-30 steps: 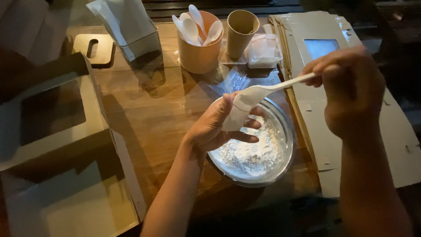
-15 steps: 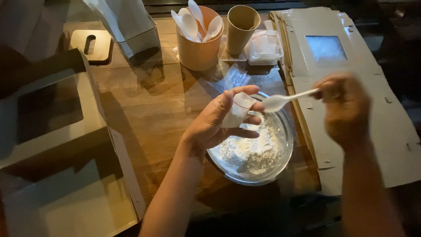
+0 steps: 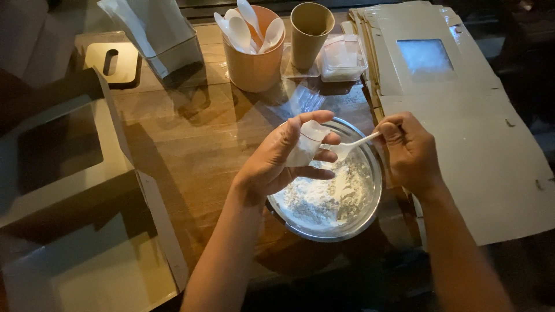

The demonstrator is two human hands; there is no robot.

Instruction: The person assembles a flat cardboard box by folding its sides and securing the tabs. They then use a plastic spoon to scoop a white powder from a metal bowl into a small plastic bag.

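My left hand [image 3: 283, 159] holds a small clear plastic bag [image 3: 306, 147] with white powder in it, above a round metal bowl [image 3: 370, 202]. White powder [image 3: 324, 199] covers the bowl's bottom. My right hand [image 3: 410, 150] grips the handle of a white plastic spoon [image 3: 350, 147]. The spoon's bowl end sits right beside the bag's opening, over the metal bowl.
On the wooden table [image 3: 191, 144], a tan cup full of white spoons [image 3: 251, 49], an empty paper cup [image 3: 310, 32] and a small clear lidded tub [image 3: 342, 58] stand at the back. Flat cardboard boxes with windows [image 3: 462, 110] lie right; folded cardboard boxes [image 3: 69, 190] left.
My right hand has come down and left, bringing the spoon from above the bowl to the bag's mouth. My left hand keeps the bag over the bowl.
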